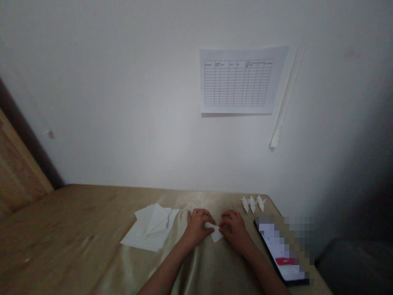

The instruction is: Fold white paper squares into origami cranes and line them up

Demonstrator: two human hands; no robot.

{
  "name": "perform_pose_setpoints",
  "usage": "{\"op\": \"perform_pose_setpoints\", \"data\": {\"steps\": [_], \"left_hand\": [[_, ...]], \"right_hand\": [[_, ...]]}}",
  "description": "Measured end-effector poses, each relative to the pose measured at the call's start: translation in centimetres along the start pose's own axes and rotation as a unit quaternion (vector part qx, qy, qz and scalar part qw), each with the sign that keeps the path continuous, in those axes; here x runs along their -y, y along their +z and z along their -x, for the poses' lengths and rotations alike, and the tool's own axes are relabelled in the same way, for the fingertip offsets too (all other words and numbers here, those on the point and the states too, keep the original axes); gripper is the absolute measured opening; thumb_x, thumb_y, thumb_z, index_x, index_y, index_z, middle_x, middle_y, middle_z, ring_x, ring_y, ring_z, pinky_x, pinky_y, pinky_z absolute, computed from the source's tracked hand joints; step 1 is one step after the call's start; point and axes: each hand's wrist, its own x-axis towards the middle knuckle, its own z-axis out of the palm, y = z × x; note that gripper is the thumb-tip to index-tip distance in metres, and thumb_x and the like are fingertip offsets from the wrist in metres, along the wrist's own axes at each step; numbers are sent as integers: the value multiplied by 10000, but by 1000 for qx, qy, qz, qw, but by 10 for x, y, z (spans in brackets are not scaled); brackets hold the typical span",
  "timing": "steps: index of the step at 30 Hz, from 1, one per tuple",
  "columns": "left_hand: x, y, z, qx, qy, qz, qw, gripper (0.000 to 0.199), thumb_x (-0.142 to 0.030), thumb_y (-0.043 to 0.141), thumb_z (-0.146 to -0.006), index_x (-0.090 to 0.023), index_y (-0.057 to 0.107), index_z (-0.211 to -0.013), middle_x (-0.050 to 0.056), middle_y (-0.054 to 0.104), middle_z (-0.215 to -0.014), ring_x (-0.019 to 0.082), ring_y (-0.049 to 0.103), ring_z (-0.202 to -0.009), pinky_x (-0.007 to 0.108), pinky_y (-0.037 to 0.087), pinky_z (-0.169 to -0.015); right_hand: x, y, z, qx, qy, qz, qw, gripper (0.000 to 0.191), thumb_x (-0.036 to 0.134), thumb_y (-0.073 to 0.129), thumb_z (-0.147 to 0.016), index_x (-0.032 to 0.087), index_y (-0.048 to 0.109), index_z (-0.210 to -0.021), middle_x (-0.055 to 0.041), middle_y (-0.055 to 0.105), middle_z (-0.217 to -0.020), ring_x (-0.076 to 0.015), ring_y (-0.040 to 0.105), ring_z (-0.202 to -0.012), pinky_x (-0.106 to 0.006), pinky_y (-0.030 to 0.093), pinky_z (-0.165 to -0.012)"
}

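Observation:
Between my two hands, low over the cloth-covered table, is a small folded piece of white paper (216, 234). My left hand (199, 225) pinches its left side between thumb and fingers. On the other side, my right hand (233, 227) grips the paper's right edge, thumb and fingertips closed on it. One corner of the paper points down toward me; its upper part is partly hidden by the fingers. To the left lies a stack of white paper sheets (139, 235) with a loosely folded sheet (157, 219) on top.
Three small folded paper figures (252, 204) stand in a row near the table's back right corner. A tablet or phone (285, 258), partly pixelated, lies right of my right arm. Behind the gold tablecloth (92, 229), a printed table sheet (239, 82) hangs on the wall.

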Motion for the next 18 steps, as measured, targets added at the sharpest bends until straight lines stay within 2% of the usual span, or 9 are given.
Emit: {"op": "perform_pose_setpoints", "data": {"steps": [2, 4, 7, 9, 12, 15, 18], "left_hand": [[0, 1, 0, -6, 0, -9, 1000, 221, -327, 726, -805, -377, 751, -1019, 8, 643, -1251, 282, 462, -1277, 587, 128, -1156], [2, 2, -1, -29, -7, -13, 999, 362, -323, 717, -804, -373, 690, -1162, 19, 627, -1285, 276, 470, -1272, 550, 173, -1153], [5, 3, -4, -91, -40, -14, 995, 509, -325, 738, -776, -283, 607, -1266, 60, 624, -1283, 274, 510, -1219, 487, 267, -1119], [6, 1, -5, -111, -51, -18, 992, 433, -344, 749, -769, -243, 643, -1176, 68, 646, -1234, 277, 532, -1179, 462, 306, -1089], [4, -1, -4, -93, -31, -14, 995, 243, -363, 732, -794, -255, 712, -1011, 46, 685, -1162, 275, 539, -1168, 455, 316, -1076], [-1, -1, -2, -56, -9, 9, 998, 130, -359, 715, -819, -299, 771, -920, 25, 716, -1128, 273, 539, -1178, 489, 289, -1096], [-5, 1, -1, -42, -2, 35, 999, 132, -370, 713, -829, -341, 796, -927, 18, 732, -1140, 282, 535, -1195, 543, 251, -1121]], "right_hand": [[2, -1, 0, -3, 3, -5, 1000, 115, 238, 651, -804, 253, 756, -849, -56, 668, -1198, -251, 488, -1266, -419, 308, -1131], [1, -2, -1, -12, 8, -17, 1000, 99, 226, 647, -800, 241, 741, -828, -60, 686, -1146, -248, 527, -1215, -405, 342, -1105], [-2, -3, -4, -44, 21, -41, 998, 71, 228, 645, -793, 227, 714, -809, -66, 708, -1059, -253, 565, -1159, -395, 383, -1067], [-6, -2, -6, -77, 34, -60, 995, 60, 249, 643, -794, 224, 694, -774, -70, 716, -1008, -261, 572, -1162, -401, 392, -1061], [-10, -1, -8, -112, 50, -97, 988, 101, 287, 637, -797, 220, 672, -729, -83, 720, -1000, -266, 586, -1163, -406, 410, -1045], [-8, -1, -7, -115, 39, -131, 984, 111, 300, 630, -794, 216, 658, -727, -90, 732, -1013, -265, 598, -1170, -417, 407, -1053], [-2, 0, -5, -108, 39, -151, 982, 119, 325, 638, -789, 219, 651, -735, -82, 747, -1040, -276, 610, -1181, -481, 342, -1116]]}}
